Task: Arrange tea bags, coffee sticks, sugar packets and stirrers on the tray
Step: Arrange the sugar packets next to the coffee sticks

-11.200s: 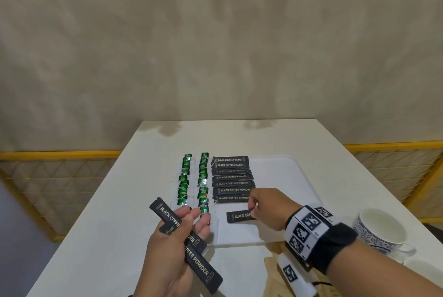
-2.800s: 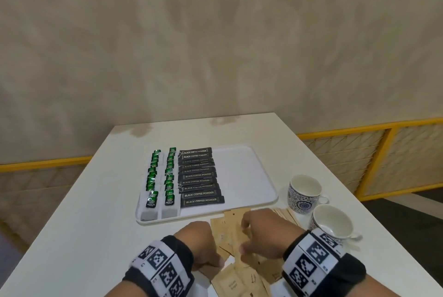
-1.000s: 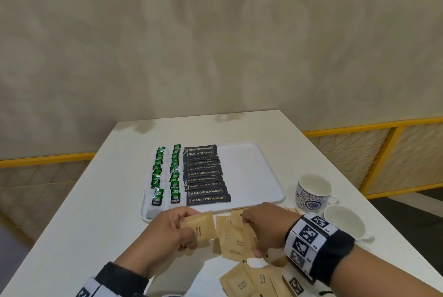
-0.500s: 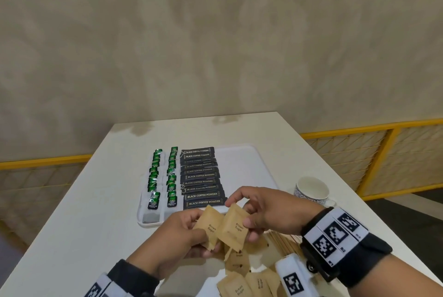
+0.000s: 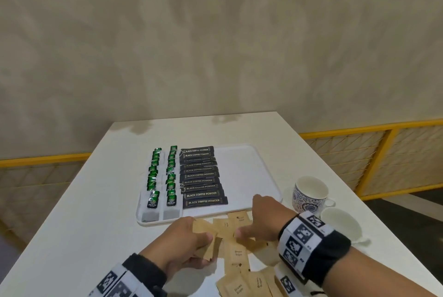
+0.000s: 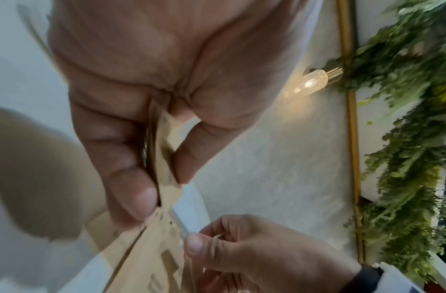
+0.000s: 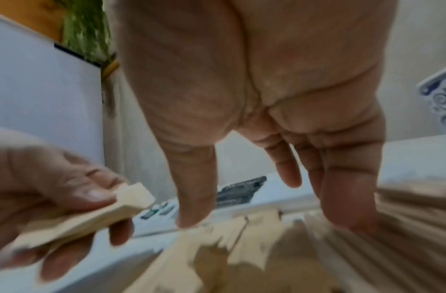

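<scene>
A white tray [image 5: 251, 176] holds two columns of green tea bags [image 5: 163, 176] and one column of black coffee sticks [image 5: 201, 176]; its right half is bare. Brown sugar packets [image 5: 237, 253] lie loose on the table in front of the tray. My left hand [image 5: 203, 246] pinches a small stack of sugar packets [image 6: 164, 158] between thumb and fingers, just above the pile. My right hand [image 5: 247, 227] reaches down onto the pile, and its thumb and fingertips [image 7: 347, 220] stand spread and touch the loose packets. Wooden stirrers [image 7: 417, 228] lie under its right side.
Two cups stand right of the tray: a blue-patterned one [image 5: 309, 191] and a plain white one [image 5: 340, 227] close to my right wrist. The table's left part [image 5: 96, 200] is bare. A wall rises behind the table, with a yellow railing on both sides.
Half a second ago my right hand was passing a packet to the left hand above the table. Now both hands are lower; the right is back on the pile and the left keeps its stack.
</scene>
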A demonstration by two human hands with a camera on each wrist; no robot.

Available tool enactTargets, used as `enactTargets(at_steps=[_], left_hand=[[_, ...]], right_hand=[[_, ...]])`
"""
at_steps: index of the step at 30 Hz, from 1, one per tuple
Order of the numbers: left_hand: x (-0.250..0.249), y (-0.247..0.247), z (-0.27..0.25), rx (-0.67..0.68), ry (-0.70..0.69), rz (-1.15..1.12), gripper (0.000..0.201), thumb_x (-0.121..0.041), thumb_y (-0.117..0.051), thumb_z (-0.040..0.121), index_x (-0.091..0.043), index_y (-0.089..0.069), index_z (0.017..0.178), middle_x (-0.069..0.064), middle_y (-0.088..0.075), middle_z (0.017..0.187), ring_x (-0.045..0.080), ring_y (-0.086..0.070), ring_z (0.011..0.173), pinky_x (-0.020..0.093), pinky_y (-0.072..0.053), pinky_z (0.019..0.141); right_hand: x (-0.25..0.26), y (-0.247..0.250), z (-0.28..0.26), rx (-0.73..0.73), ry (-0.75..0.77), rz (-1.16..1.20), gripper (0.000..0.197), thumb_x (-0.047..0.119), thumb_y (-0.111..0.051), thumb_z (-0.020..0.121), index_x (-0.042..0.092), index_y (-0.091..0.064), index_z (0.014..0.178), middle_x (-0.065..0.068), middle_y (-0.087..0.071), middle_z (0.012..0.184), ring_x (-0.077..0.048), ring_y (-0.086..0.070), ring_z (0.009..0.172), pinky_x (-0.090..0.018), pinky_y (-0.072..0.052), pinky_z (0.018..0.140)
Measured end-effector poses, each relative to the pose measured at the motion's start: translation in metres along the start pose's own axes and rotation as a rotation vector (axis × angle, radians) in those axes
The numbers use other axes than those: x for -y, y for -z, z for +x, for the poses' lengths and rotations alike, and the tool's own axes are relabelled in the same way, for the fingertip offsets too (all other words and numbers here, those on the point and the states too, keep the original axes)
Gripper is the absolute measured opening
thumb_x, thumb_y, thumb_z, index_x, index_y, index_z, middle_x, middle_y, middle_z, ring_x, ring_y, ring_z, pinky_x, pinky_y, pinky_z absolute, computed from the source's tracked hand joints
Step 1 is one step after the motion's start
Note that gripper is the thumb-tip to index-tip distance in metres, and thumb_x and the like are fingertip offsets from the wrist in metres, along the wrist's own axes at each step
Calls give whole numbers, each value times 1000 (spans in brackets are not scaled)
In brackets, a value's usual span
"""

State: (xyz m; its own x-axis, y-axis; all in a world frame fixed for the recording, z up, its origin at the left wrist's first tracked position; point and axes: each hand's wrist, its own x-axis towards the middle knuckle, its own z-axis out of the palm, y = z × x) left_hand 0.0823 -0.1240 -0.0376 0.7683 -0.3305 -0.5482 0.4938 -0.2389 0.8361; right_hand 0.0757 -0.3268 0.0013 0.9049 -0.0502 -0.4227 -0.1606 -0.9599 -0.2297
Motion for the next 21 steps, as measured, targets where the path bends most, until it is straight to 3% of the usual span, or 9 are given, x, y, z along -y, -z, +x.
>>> enactTargets(at_steps=[4, 6, 8, 10, 12, 14, 16, 18, 21], left_hand=[[2, -18, 14, -46, 46, 83, 17, -4, -59, 89, -6, -60, 106, 15, -72, 95, 24, -67, 76, 31, -55, 63], [-1, -28, 17, -38, 61, 126, 15, -3, -60, 88, -8, -61, 102, 11, -71, 88, 22, -67, 68, 29, -53, 58], [-1, -36, 23, -64, 53, 192, 24, -8, -66, 84, -8, -61, 107, 12, -66, 97, 21, -65, 68, 28, -50, 54], [-2, -43, 29, -164, 46, 446, 39, -23, -72, 75, -13, -61, 111, 10, -55, 118, 24, -63, 92, 28, -54, 64], [-7, -50, 26, -255, 31, 791, 42, -35, -70, 77, -18, -60, 114, 5, -40, 126, 24, -48, 115, 28, -48, 84], [-10, -55, 26, -282, -3, 928, 35, -38, -65, 83, -20, -58, 113, 6, -33, 127, 24, -39, 119, 27, -42, 92], [-11, -58, 27, -273, -16, 966, 29, -36, -65, 85, -22, -58, 110, 6, -32, 126, 24, -38, 120, 25, -40, 90], [-11, -57, 28, -275, -11, 915, 19, -32, -70, 81, -25, -57, 92, 4, -36, 120, 24, -42, 115, 24, -42, 85], [-11, -52, 29, -298, -11, 846, 29, -27, -77, 72, -25, -49, 69, 4, -53, 109, 24, -48, 108, 26, -45, 76]], right_hand=[[6, -19, 8, -25, -55, 47, 73, 48, -75, 75, 12, -40, 127, -4, -48, 125, -19, -54, 112, -24, -44, 81], [9, -19, 12, -55, -67, 75, 62, 41, -74, 78, 11, -44, 124, -5, -51, 122, -19, -56, 109, -24, -45, 80], [10, -17, 14, -66, -66, 62, 49, 35, -74, 80, 10, -50, 115, -3, -55, 110, -17, -58, 99, -23, -46, 77], [9, -13, 17, -44, -51, 41, 35, 30, -73, 81, 11, -54, 103, -2, -57, 97, -15, -56, 87, -23, -48, 75], [10, -11, 19, 1, -37, -5, 30, 29, -72, 83, 12, -55, 100, -3, -60, 97, -16, -57, 88, -23, -50, 80], [12, -11, 23, 32, -27, -80, 27, 29, -70, 84, 13, -54, 99, -3, -57, 97, -17, -61, 98, -24, -49, 85], [14, -14, 28, 51, -24, -117, 22, 26, -68, 85, 12, -56, 95, -1, -53, 89, -18, -60, 98, -24, -48, 85], [16, -17, 34, 57, -28, -120, 22, 24, -67, 85, 12, -50, 77, 0, -47, 76, -18, -55, 83, -24, -47, 75], [17, -21, 41, 110, -21, -152, 33, 25, -63, 86, 11, -43, 63, -2, -43, 66, -17, -45, 62, -21, -35, 53]])
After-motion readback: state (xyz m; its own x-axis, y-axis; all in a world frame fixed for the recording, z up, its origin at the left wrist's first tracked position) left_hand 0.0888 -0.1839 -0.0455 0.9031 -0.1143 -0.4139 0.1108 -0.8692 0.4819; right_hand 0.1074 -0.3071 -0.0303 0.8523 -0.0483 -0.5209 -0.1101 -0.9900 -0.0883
